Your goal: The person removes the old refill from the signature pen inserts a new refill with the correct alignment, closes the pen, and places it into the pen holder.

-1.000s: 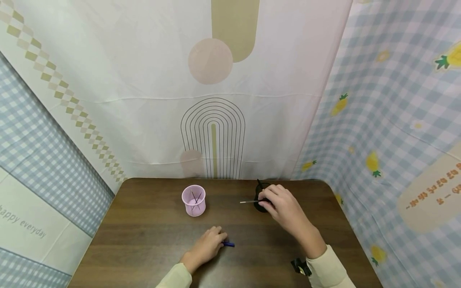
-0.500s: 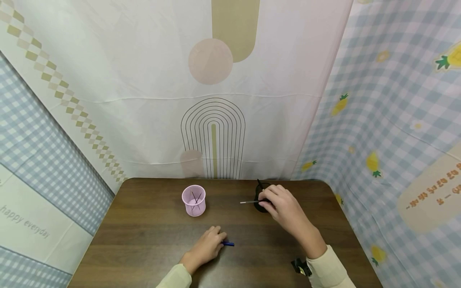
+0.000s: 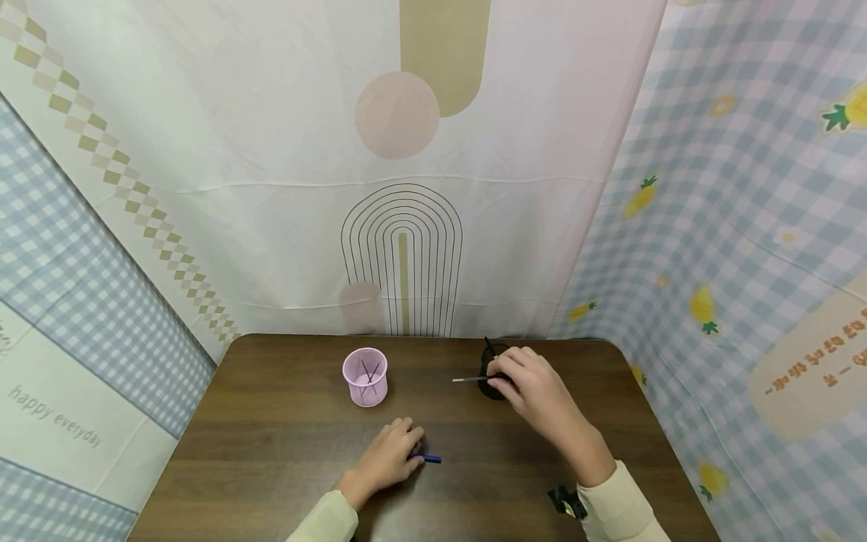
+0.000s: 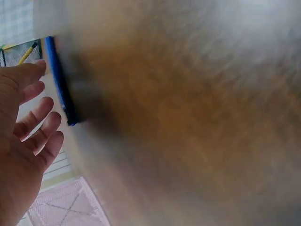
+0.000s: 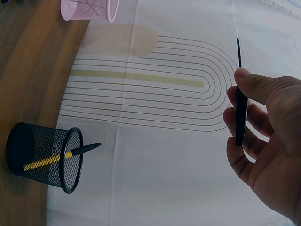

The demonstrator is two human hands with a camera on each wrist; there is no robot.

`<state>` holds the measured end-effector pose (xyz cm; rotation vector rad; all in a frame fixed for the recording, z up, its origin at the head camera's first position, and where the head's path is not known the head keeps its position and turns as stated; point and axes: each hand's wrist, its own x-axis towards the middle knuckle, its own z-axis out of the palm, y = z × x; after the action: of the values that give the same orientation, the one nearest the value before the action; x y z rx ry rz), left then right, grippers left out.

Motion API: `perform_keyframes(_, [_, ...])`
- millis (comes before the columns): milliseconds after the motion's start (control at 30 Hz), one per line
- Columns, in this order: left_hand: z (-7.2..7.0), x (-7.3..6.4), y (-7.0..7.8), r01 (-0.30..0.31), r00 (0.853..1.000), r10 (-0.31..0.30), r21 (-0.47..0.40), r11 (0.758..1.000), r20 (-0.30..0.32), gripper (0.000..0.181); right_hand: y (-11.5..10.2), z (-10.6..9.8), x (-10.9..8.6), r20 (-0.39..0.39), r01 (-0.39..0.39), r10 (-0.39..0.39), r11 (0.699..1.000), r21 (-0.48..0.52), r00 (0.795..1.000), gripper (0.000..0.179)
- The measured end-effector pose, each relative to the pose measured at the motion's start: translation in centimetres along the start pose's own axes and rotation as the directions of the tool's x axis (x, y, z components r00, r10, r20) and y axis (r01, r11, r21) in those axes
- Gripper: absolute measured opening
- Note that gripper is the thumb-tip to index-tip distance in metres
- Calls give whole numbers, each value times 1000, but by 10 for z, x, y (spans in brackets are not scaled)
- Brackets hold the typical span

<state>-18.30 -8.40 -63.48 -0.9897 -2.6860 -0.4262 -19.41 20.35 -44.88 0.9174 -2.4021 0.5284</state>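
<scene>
Near the table's front middle, my left hand [image 3: 389,455] is beside a blue pen [image 3: 427,458] lying on the wood. In the left wrist view its fingers are loosely bent, with the blue pen [image 4: 59,82] just past them, not wrapped. My right hand [image 3: 535,388] is raised over the black mesh cup [image 3: 491,388]. Between thumb and fingers it pinches a slim black pen-like stick [image 5: 241,110], whose thin shaft ends in a pale tip. Inside the mesh cup [image 5: 40,172] leans a yellow pen [image 5: 47,161] with a black end.
A pink mesh cup [image 3: 366,395] with several thin crossed sticks stands at the table's back left. Printed cloth [image 3: 291,248] hangs right behind the table [image 3: 271,436], and a checked cloth [image 3: 677,248] lines the right side. A black device [image 3: 567,502] sits by the right wrist.
My left hand has shifted slightly away and to the left, and more of the blue pen shows beside it. The right hand stays in place with the black stick.
</scene>
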Motion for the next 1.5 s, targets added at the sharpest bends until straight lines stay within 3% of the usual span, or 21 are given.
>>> perform_keyframes(233, [-19, 9, -6, -5, 1000, 6, 25, 1000, -31, 38, 1, 0, 0, -3, 7, -7, 1000, -1, 1000, 20])
perform_keyframes(500, [-49, 25, -13, -54, 983, 57, 19, 998, -175, 41, 2, -1, 1, -4, 14, -14, 1000, -4, 1000, 23])
perform_keyframes(667, [-66, 33, -13, -57, 974, 57, 5, 998, -218, 43, 3, -1, 1, -1, 14, -14, 1000, -9, 1000, 21])
perform_keyframes(1367, [-135, 61, 22, -115, 957, 85, -94, 989, -277, 53, 3, -2, 3, -9, 23, -23, 1000, -9, 1000, 21])
perform_keyframes(1500, [-146, 66, 28, -155, 940, 123, -76, 985, -318, 54, 2, -2, 3, -8, 29, -29, 1000, -11, 1000, 22])
